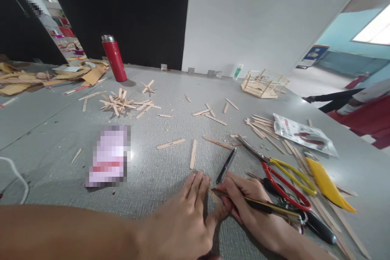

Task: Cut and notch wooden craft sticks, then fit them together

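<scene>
My left hand (185,215) lies on the grey table, its fingers close together and bent slightly down. Its fingertips and thumb pin a wooden craft stick (215,197), mostly hidden by both hands. In my right hand (248,195) is a slim craft knife (268,207) with a black and gold handle, its tip touching the stick beside my left fingers. Just beyond the hands lie a black pen (227,165) and a loose craft stick (193,154). Another stick with a small slot (171,144) rests farther left.
Right of my hands lie red-handled pliers (286,187), yellow-handled scissors (294,174), a yellow cutter (329,183) and a silver packet (304,134). Farther back are a stick pile (118,101), a red flask (114,59) and a wooden stick frame (263,85). A person's sleeve (365,107) shows at right.
</scene>
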`<state>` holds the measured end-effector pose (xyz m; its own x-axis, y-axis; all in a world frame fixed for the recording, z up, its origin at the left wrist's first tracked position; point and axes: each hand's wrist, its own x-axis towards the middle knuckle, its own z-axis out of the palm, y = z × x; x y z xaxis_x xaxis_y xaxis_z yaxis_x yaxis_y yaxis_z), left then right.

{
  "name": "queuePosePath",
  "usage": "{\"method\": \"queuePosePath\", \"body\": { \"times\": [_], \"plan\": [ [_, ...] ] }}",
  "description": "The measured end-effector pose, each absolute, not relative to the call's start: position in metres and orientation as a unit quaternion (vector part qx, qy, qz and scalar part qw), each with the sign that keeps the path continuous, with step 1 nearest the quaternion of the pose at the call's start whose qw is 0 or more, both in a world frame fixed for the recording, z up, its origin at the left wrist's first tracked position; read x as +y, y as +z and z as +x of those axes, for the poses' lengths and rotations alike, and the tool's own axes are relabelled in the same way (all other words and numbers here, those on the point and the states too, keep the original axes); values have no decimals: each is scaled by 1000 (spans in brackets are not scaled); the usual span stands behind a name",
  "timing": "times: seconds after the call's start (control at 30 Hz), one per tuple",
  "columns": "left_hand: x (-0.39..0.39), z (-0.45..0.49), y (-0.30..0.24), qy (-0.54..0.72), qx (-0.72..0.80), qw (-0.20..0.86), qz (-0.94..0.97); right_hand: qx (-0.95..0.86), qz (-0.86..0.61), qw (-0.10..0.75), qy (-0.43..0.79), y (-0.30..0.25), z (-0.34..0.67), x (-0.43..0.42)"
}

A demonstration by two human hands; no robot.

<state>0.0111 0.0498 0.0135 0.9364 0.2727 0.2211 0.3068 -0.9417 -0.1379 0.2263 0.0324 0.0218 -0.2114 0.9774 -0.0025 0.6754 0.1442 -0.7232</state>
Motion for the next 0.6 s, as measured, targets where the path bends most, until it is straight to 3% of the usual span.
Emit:
{"method": "queuePosePath", "body": {
  "times": [0.43,0.6],
  "plan": [
    [52,11,11,-98,-154,48,-982,-617,-564,276,475,53,275,23],
    [52,11,10,-80,-165,15,-983,-684,-608,129,382,65,300,20]
  ]
}}
